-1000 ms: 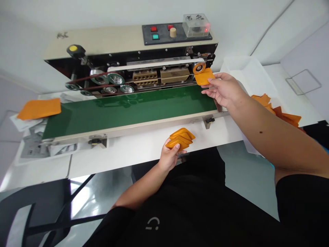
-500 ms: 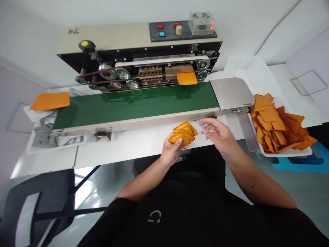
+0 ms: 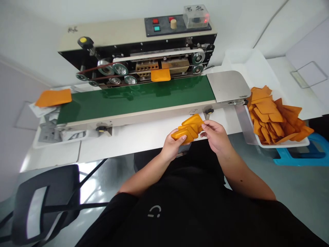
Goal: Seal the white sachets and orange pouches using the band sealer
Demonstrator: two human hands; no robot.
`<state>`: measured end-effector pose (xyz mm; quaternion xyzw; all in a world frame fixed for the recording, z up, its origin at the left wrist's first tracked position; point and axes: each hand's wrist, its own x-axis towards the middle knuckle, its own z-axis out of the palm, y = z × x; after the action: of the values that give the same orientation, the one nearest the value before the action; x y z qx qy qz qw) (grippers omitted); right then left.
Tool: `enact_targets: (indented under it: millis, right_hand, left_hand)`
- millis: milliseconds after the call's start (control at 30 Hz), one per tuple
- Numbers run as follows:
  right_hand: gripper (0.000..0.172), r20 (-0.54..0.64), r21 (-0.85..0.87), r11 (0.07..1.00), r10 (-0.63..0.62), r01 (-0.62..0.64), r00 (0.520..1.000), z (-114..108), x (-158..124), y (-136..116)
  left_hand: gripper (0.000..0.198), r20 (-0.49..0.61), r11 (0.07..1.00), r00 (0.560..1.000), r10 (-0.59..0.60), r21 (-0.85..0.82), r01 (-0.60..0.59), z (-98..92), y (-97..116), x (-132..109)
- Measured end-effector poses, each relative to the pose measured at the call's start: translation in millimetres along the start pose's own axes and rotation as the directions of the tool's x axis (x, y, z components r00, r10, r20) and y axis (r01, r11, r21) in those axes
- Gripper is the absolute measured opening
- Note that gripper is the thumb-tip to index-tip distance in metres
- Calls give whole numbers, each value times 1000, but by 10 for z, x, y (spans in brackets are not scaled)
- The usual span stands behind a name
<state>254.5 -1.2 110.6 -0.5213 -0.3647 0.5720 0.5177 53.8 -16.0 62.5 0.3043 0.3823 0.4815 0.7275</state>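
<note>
My left hand [image 3: 172, 145] grips a fanned stack of orange pouches [image 3: 187, 133], thumb on top, just off the front of the conveyor. One orange pouch [image 3: 193, 120] at the far side of the fan sticks out, its right corner pinched between the thumb and fingers of my right hand [image 3: 214, 134]. Behind them stands a band sealing machine [image 3: 138, 44] with a green conveyor belt [image 3: 138, 103]. Another orange pouch [image 3: 160, 75] hangs by its upper edge in the sealer's bands, above the belt.
On the right, a white bin [image 3: 285, 145] holds many orange pouches [image 3: 272, 113], with a blue stool [image 3: 298, 157] below. At the belt's left end an orange pouch [image 3: 53, 98] lies over a bin of grey-white packets [image 3: 48, 132]. A black chair [image 3: 61, 185] stands lower left.
My right hand has closed on a corner of one pouch, which now juts farther from the fan. The pouch in the sealer has travelled left along the bands. The view has shifted slightly.
</note>
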Motion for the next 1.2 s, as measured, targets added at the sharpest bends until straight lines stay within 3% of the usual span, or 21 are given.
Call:
enact_targets:
  millis: [167,233,433,733,900,1033,1133,1200]
  right_hand:
    - [36,136,158,977,118,-140,984,47,15,91]
    - [37,122,216,960,153,-176,981,60,39,96]
    - [39,42,379,916,126,-132,991,11,87,-77]
    - [36,42,422,834,373,-355,927,-55,54,-17]
    - [39,139,390,807,424,-443,895,-53,-107,14]
    - [66,37,273,901,340,-337,940,-73,-201,-87]
    - [65,-42,263,937,251,-231,967,-91,-186,-201]
    - [56,-70,278,947,189,-163,979,-107,-139,-282]
  left_hand:
    - [49,-11,1000,1000,22,-12,-23,-3,-26,-22]
    - [51,-19,1000,1000,18,-8,-19,0,-20,-29]
    - [53,-19,1000,1000,8,-6,-8,-50,-43,-23]
    - [52,-45,1000,999,-5,1,5,-167,-89,7]
    - [52,-71,1000,997,5,-12,-6,-241,-104,18]
    - [50,-97,1000,995,0,-30,-2,-279,-107,28]
    - [50,-101,999,995,-12,-36,8,-290,-107,37]
    - [50,-100,999,995,-15,-43,11,-293,-109,43]
